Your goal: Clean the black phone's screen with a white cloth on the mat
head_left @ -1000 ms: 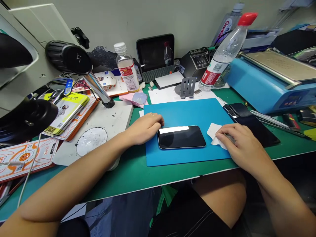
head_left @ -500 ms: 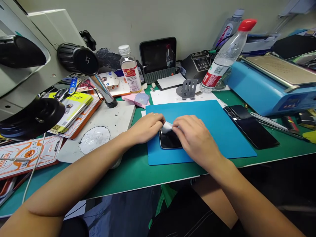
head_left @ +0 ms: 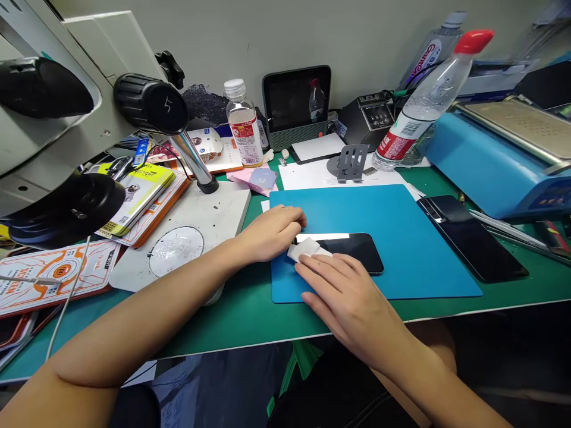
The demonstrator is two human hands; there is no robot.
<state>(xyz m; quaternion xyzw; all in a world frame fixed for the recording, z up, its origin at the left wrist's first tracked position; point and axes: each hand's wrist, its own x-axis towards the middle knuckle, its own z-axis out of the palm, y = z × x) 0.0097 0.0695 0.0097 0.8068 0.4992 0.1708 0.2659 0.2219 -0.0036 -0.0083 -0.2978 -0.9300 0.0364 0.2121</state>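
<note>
A black smartphone lies screen up on a blue work mat, with a bright reflection along its far edge. My left hand is closed at the phone's left end, its curled fingers steadying it. Under the fingertips of my right hand is a crumpled white wipe, pressed on the left part of the screen. The right thumb is spread toward the near side, and that hand covers the phone's near edge.
A microscope with a pale base stands at left beside stacked boxes. To the right lie another dark phone, tweezers and a blue machine. Bottles, a grey phone stand and a screen device line the back.
The wipe, bunched between both hands before, now lies flatter under my right fingers. My right hand has moved nearer with straighter fingers, uncovering the phone's right end. The camera view has shifted slightly left.
</note>
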